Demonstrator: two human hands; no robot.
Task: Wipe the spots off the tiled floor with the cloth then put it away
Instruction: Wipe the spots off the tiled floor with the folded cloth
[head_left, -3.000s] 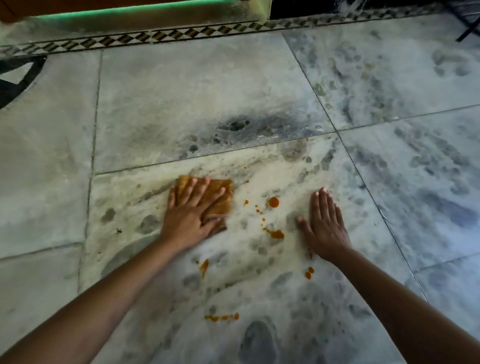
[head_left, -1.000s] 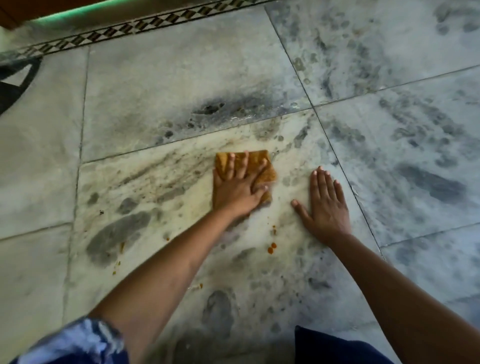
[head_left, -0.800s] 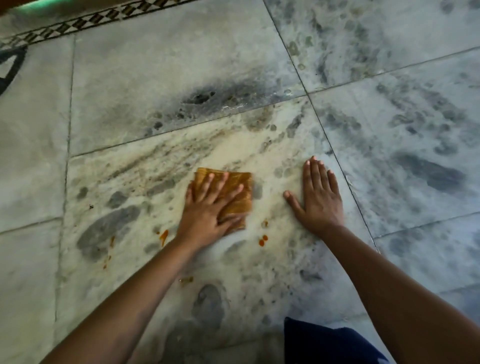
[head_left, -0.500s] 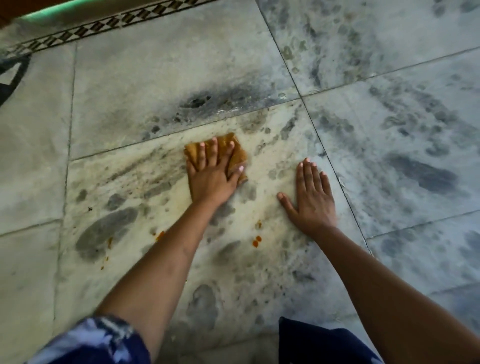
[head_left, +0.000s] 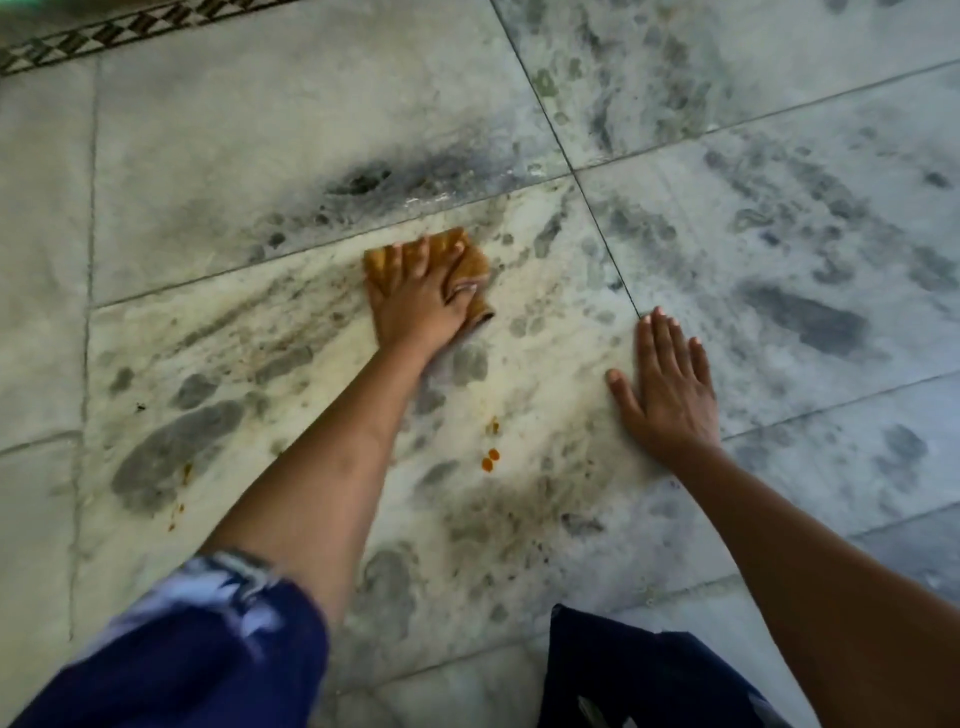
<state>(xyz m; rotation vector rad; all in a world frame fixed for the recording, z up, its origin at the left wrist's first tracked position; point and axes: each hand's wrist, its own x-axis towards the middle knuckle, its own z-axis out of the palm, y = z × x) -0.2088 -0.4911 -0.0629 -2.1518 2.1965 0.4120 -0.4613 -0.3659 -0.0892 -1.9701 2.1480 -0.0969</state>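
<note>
My left hand (head_left: 415, 299) presses a folded orange-brown cloth (head_left: 467, 257) flat on the marble tiled floor (head_left: 260, 156), close to the far grout line of the tile; the fingers cover most of the cloth. A few small orange spots (head_left: 489, 458) lie on the same tile, nearer to me, between my two arms. Fainter orange specks (head_left: 179, 493) sit at the tile's left side. My right hand (head_left: 665, 384) rests flat on the floor to the right, fingers spread, holding nothing.
The floor is pale marble with grey and black veining and a dark smudge (head_left: 363, 182) just beyond the cloth. A patterned border strip (head_left: 104, 36) runs along the far left edge. Dark blue clothing (head_left: 639, 675) shows at the bottom.
My left hand has rubbed the cloth back and forth over the tile and now has it farther from me, by the grout line. Most orange spots are gone. The right hand stayed planted.
</note>
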